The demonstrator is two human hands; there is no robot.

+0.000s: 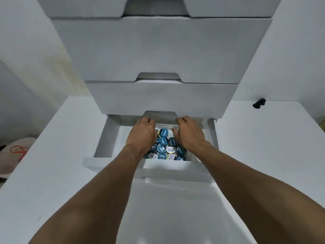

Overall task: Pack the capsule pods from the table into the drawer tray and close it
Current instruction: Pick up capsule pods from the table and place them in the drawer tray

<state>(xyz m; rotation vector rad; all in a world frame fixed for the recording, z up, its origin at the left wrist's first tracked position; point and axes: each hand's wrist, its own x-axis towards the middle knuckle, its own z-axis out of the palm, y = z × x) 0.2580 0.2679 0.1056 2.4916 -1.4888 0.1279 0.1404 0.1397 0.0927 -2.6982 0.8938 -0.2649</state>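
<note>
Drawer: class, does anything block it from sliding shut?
Yes. The left hand and right hand reach into the drawer over the pods, fingertips under the drawer above; they must come out first.

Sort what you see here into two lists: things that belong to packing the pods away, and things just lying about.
Job in hand: capsule pods, drawer tray, left hand, right hand.
Lying about: black knob, pale bundle with red cord, upper drawers.

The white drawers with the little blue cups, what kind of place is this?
Probably a home storage corner: stacked white drawers, an open drawer tray holding capsule pods, a bag on the floor.
</note>
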